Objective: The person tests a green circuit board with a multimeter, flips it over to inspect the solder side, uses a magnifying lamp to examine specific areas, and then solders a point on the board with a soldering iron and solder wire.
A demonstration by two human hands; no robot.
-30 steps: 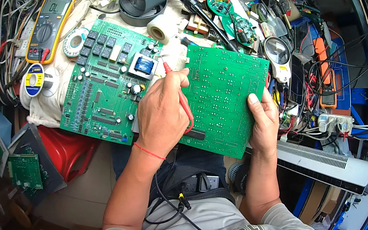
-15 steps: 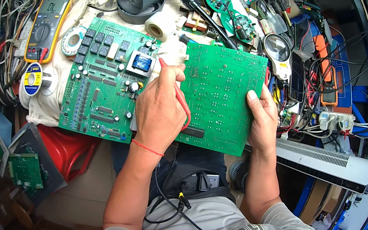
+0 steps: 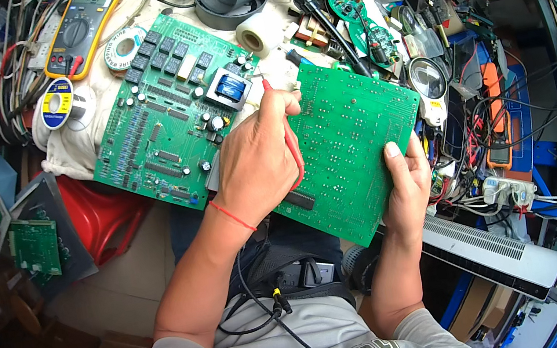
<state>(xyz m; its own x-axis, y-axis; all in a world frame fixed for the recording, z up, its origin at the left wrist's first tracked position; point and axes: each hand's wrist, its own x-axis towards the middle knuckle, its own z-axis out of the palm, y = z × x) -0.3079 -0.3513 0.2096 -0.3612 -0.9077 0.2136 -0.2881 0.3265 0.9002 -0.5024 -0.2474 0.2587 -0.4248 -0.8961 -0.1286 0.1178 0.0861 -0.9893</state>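
Left hand is closed around a red probe, tip pointing up and away, lying across a green circuit board. Right hand grips that board's near edge, board tilted, long axis running away right.

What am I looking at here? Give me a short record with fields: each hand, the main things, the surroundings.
Left hand: left hand holds a red probe, tip up by the boards
Right hand: right hand grips the lower right edge of the green circuit board, thumb on top
Held board: solder side up, tilted over the lap
Second board: populated circuit board with a blue transformer, lying on white cloth
Meter: yellow multimeter at the top left
Other: solder spool, tape roll, magnifier, tangled wires
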